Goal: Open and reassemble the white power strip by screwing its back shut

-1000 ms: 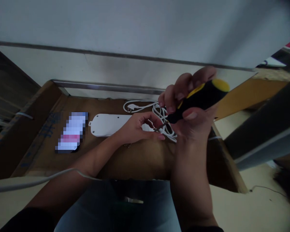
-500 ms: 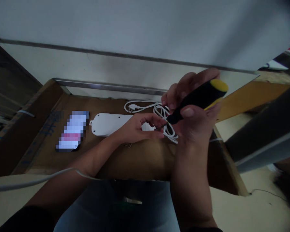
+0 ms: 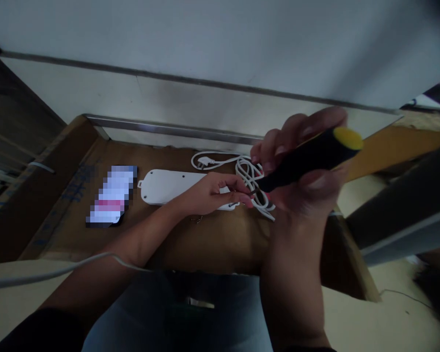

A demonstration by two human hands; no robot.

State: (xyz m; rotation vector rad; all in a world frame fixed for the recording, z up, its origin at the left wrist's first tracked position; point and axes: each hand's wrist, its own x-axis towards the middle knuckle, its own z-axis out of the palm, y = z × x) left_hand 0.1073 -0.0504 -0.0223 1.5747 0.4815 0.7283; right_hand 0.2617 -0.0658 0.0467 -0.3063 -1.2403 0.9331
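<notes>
My right hand is wrapped around the black and yellow handle of a screwdriver, which slants down to the left. The thumb and forefinger of my left hand pinch its thin shaft near the tip; whether a screw sits there I cannot make out. Beneath my left hand lies a white power strip, its back with dark screw holes facing up and its right part covered by the hand. A white cord is coiled at its right end, with a plug behind. Small screws lie in front of the strip.
All this rests in a shallow cardboard box with raised side flaps. A phone with a lit, blurred screen lies at the left. A pale panel stands behind the box. A cable crosses over my left forearm.
My right hand and the screwdriver have shifted a little right, and more of the shaft shows between handle and left fingers. The view has moved slightly; my left hand keeps its pinch.
</notes>
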